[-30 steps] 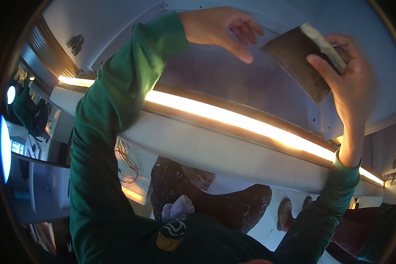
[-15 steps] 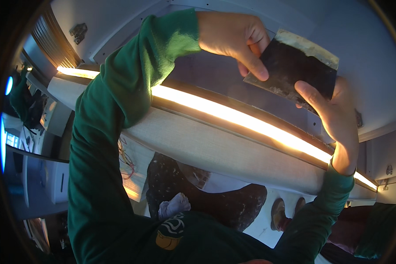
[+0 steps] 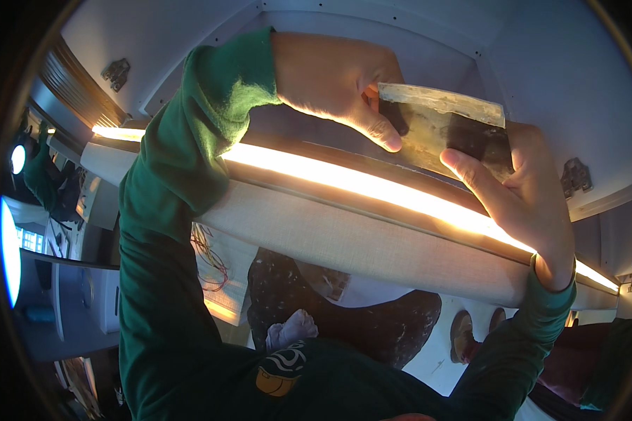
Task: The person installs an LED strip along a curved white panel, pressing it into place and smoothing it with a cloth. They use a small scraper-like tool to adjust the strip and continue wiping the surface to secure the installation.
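A thin rectangular spreader plate (image 3: 442,128) is held up between my two hands, above a glowing light strip. It looks dark and smeared, with a pale crusty band along its upper edge and a yellowish sheen across its face. My left hand (image 3: 347,88) pinches its left end, thumb on the near face and fingers hidden behind. At the right end, my right hand (image 3: 523,179) grips it the same way, its thumb lying across the lower edge.
A bright light strip (image 3: 358,181) runs along a pale padded ledge (image 3: 344,228) below the plate. Metal hinges (image 3: 576,177) are fixed on the cabinet walls. Loose wires (image 3: 209,259) hang lower left. Another person's shoe (image 3: 462,337) shows at lower right.
Both hands have brought the plate lower, the left hand also moving leftward. The plate is now tilted differently, more level, and its face catches yellowish light.
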Demonstrator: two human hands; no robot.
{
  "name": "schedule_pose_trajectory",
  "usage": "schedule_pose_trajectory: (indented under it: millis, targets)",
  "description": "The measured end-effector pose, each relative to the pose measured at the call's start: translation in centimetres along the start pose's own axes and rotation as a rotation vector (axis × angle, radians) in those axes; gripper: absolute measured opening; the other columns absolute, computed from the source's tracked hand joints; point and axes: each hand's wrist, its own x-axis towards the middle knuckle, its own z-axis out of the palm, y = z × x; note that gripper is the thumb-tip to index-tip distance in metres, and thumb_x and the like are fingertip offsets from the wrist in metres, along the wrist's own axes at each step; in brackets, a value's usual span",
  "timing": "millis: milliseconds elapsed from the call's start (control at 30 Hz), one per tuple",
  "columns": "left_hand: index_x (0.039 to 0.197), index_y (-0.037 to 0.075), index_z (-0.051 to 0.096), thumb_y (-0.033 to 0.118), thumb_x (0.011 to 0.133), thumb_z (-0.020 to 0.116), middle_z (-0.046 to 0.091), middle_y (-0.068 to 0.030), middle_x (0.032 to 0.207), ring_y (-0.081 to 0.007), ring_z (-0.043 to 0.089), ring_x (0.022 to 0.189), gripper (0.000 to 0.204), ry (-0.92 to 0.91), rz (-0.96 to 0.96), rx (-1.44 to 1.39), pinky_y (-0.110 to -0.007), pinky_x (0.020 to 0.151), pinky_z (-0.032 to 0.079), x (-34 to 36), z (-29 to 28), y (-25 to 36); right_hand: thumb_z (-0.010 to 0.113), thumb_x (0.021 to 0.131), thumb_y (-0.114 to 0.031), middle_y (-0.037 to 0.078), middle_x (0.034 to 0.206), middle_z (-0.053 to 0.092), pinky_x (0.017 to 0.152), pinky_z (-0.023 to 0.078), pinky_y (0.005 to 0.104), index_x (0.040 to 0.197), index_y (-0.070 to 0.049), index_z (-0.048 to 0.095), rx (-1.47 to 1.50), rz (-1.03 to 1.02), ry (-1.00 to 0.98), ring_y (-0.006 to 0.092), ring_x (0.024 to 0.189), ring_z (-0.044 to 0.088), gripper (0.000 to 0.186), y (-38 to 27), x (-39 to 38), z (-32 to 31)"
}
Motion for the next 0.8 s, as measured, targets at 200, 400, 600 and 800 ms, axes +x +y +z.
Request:
schedule_pose_trajectory:
  millis: [200, 400, 600, 800]
  targets:
    - [0.116, 0.0, 0.078, 0.03, 0.097, 0.082, 0.08, -0.0097, 0.102, -0.0191, 0.073, 0.094, 0.036, -0.003, -0.017, -0.038, -0.035, 0.086, 0.058, 0.2, 0.3, -0.7, 0.079, 0.097, -0.016, 0.012, 0.095, 0.078, 0.083, 0.056, 0.035, 0.111, 0.004, 0.073, -0.114, -0.099, 0.035, 0.018, 0.086, 0.072, 0.025, 0.2, -0.1, 0.3]
    - [0.117, 0.001, 0.079, 0.03, 0.097, 0.082, 0.08, -0.0099, 0.103, -0.018, 0.073, 0.095, 0.035, 0.012, -0.052, -0.018, -0.035, 0.086, 0.058, 0.0, 0.4, 0.0, 0.081, 0.097, -0.019, 0.014, 0.099, 0.077, 0.084, 0.057, 0.0363, 0.114, 0.005, 0.071, -0.094, -0.084, -0.032, 0.0201, 0.087, 0.073, 0.032, 0.4, -0.3, -0.2]
    - [0.119, -0.001, 0.078, 0.023, 0.097, 0.081, 0.08, -0.0105, 0.103, -0.0173, 0.073, 0.093, 0.032, 0.003, -0.016, -0.076, -0.033, 0.085, 0.058, 0.5, 0.8, -0.2, 0.087, 0.092, -0.034, 0.019, 0.102, 0.072, 0.085, 0.058, 0.0393, 0.115, 0.01, 0.064, -0.229, 0.16, -0.018, 0.0247, 0.093, 0.073, 0.055, 0.4, -1.0, -0.8]
    - [0.12, -0.003, 0.076, 0.022, 0.097, 0.082, 0.08, -0.0119, 0.104, -0.0177, 0.074, 0.093, 0.035, 0.039, -0.058, -0.041, -0.033, 0.086, 0.06, 0.7, 1.2, -0.1, 0.086, 0.092, -0.043, 0.02, 0.104, 0.068, 0.085, 0.056, 0.0407, 0.115, 0.009, 0.063, -0.288, 0.266, -0.067, 0.0272, 0.095, 0.071, 0.062, -0.1, -0.7, -1.4]
